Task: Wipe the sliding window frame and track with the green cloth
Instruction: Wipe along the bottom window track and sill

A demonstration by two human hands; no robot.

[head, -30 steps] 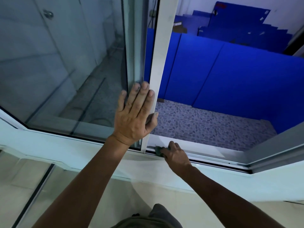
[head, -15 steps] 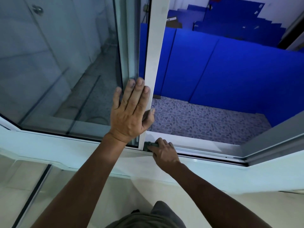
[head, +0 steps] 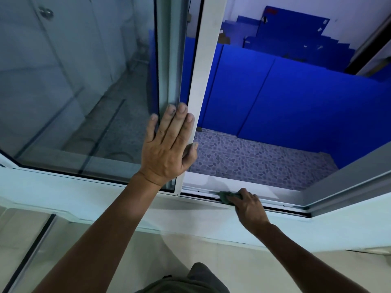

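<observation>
So the sliding window's white frame (head: 202, 85) is standing nearly upright in the middle of my view, with the glass pane (head: 74, 81) to its left and the open gap to its right. The left hand (head: 167, 149) is lying flat over the lower part of that frame, 4 fingers (head: 177, 117) straight and pointing up across the glass edge and the frame, thumb hooking round the frame's right edge. It's holding nothing, just pressing.

Down below, the track (head: 275, 205) is running from the foot of the frame off to the right, where it's meeting the grey fixed frame (head: 347, 182) at the corner. Between those 2 ends the track is lying open, with a bare stretch on each side of the right hand (head: 248, 206), the left stretch looking a bit shorter.

The green cloth (head: 225, 196) is sitting in the track, bunched up, poking out to the left of the right hand's fingers (head: 243, 192). Those fingers are curling down over the cloth and gripping it against the track, so most of it is hiding under them.

Beyond the opening I'm seeing a pebble-patterned floor (head: 254, 157) and blue panels (head: 296, 98). White sill (head: 84, 195) running under it all.
</observation>
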